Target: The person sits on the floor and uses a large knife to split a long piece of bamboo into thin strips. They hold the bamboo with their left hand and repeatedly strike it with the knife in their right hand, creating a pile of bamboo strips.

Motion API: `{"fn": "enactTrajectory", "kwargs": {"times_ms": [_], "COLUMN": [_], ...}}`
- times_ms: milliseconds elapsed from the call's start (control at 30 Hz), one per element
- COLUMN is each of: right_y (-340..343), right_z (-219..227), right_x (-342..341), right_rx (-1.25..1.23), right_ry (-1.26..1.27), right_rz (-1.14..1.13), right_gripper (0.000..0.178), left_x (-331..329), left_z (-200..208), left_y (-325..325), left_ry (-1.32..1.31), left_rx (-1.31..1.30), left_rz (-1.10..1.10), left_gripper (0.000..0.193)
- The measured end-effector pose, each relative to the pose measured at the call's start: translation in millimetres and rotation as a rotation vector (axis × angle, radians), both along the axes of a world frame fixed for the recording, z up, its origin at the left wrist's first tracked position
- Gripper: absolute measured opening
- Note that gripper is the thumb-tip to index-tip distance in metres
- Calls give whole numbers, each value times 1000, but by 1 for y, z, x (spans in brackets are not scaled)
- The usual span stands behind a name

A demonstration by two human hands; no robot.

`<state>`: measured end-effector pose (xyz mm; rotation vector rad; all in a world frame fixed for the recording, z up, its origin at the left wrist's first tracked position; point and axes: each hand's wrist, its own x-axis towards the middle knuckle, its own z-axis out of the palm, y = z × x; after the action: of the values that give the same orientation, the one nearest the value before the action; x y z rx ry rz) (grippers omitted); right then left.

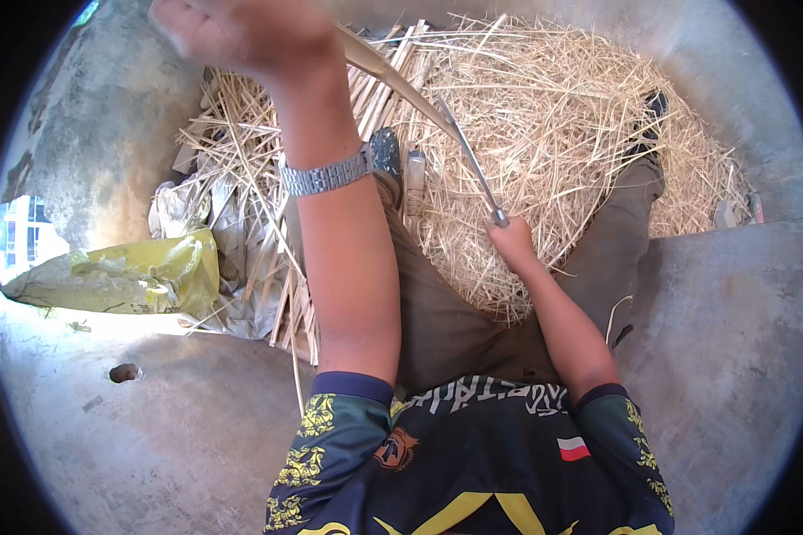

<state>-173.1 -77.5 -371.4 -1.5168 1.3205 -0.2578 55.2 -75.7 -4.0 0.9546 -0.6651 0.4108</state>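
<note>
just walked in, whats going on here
A person is handling a long pale strip and a knife. The raised left hand, blurred in the picture, holds the strip, while the right hand grips the knife with its blade at the strip's lower end. Between the person's legs lies a heap of straw-coloured shavings, and a yellow bag lies off to the left.
</note>
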Motion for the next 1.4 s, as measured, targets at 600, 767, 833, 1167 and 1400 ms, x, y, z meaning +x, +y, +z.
{"fn": "enactTrajectory", "kwargs": {"times_ms": [600, 767, 833, 1167, 1400], "right_y": [-2, 2, -2, -1, -4], "right_z": [-6, 11, 56, 83, -47], "right_x": [-13, -15, -10, 21, -2], "right_rx": [-117, -22, 6, -285, 360], "right_ry": [-89, -60, -225, -715, -2], "right_rz": [67, -20, -45, -11, -137], "right_gripper": [20, 20, 23, 23, 16], "left_x": [-16, -3, -9, -21, -4], "left_z": [-1, -2, 2, 1, -1], "left_y": [5, 0, -1, -2, 2], "left_ry": [-2, -91, -30, -88, -64], "left_rx": [15, -106, -106, -137, -305], "left_rz": [-33, 5, -50, -37, -304], "left_gripper": [26, 17, 17, 24, 23]}}
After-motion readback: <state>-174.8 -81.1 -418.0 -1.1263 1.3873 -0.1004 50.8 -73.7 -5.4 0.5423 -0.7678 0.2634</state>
